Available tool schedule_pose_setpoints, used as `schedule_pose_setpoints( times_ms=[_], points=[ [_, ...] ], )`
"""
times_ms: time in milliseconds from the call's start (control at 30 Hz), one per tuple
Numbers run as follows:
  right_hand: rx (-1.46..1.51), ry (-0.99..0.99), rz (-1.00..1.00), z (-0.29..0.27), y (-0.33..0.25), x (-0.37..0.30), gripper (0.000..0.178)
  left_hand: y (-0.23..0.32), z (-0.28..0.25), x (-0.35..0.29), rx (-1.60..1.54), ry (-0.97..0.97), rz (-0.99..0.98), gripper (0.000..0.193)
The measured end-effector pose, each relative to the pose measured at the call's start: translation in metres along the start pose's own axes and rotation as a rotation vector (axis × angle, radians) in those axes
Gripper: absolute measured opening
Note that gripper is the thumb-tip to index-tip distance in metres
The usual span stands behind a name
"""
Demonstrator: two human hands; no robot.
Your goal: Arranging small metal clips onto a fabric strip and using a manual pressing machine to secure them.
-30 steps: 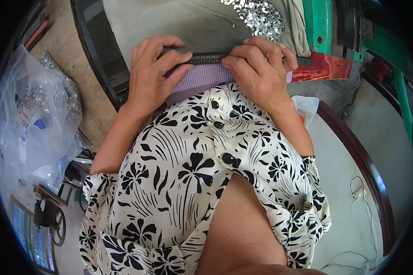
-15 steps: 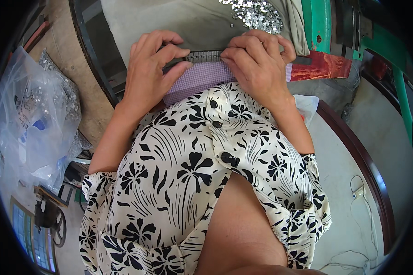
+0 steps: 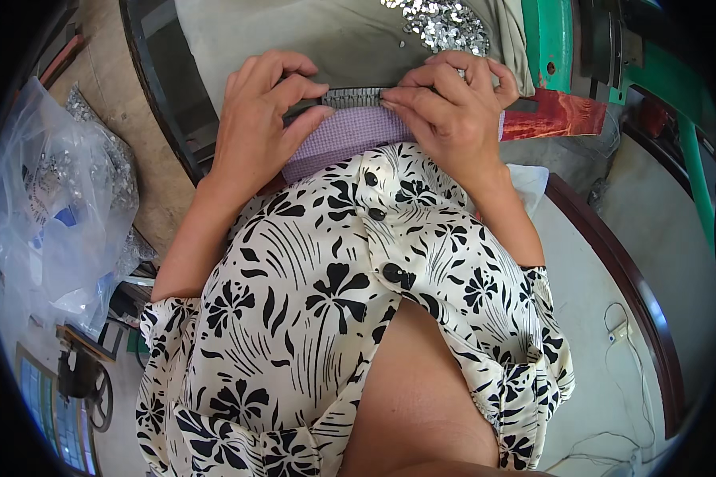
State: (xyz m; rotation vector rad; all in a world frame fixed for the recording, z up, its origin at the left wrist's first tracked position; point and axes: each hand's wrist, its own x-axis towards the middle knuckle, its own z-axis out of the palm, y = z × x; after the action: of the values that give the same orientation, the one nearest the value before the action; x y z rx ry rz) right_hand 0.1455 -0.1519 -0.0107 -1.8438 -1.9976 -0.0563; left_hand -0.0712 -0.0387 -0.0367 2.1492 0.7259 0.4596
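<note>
A narrow dark strip (image 3: 355, 98) with a row of small upright silvery pieces lies across the far edge of a lilac checked cloth (image 3: 338, 139), close in front of me. My left hand (image 3: 256, 115) is at the strip's left end. Its forefinger and thumb are apart, one tip on the far side and one on the near side. At the right end my right hand (image 3: 452, 103) has thumb and forefinger pinched together against the strip. Whatever is between those fingertips is hidden. Beyond the right hand lies a pile of small shiny metallic flakes (image 3: 445, 28) on a grey-green cloth (image 3: 286, 36).
A dark frame bar (image 3: 161, 103) runs along the left. Clear plastic bags (image 3: 71, 207) with shiny pieces hang at the far left. Green metal machine parts (image 3: 550, 48) and a red patterned sheet (image 3: 561, 114) are at the right. A cable (image 3: 640, 374) trails on the floor at the lower right.
My right hand's fingers have shifted slightly at the strip's right end, with the forefinger straighter. The left hand has hardly moved.
</note>
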Motion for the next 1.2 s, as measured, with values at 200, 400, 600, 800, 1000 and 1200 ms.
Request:
schedule_pose_setpoints(
  times_ms=[200,400,600,800,1000,1200],
  points=[
    [0.082,-0.045,0.014,-0.006,0.003,0.000,0.017,0.002,-0.004,0.000,-0.005,-0.030,-0.030,0.026],
    [0.114,-0.062,0.049,-0.012,0.009,0.008,0.016,-0.003,-0.005,-0.001,-0.021,-0.005,0.004,0.024],
    [0.208,-0.069,0.066,-0.028,0.030,0.023,0.012,-0.003,-0.007,0.000,-0.014,0.000,0.000,0.024],
    [0.164,0.013,0.036,-0.028,0.037,0.043,0.013,-0.003,-0.012,0.001,-0.001,-0.027,0.006,0.025],
    [0.344,-0.034,0.296,-0.038,0.057,0.115,0.013,0.000,-0.015,0.003,0.041,-0.082,0.104,0.025],
    [0.124,-0.328,0.125,-0.008,0.086,0.158,0.019,-0.003,-0.016,0.000,0.052,-0.079,0.100,0.027]
  ],
)
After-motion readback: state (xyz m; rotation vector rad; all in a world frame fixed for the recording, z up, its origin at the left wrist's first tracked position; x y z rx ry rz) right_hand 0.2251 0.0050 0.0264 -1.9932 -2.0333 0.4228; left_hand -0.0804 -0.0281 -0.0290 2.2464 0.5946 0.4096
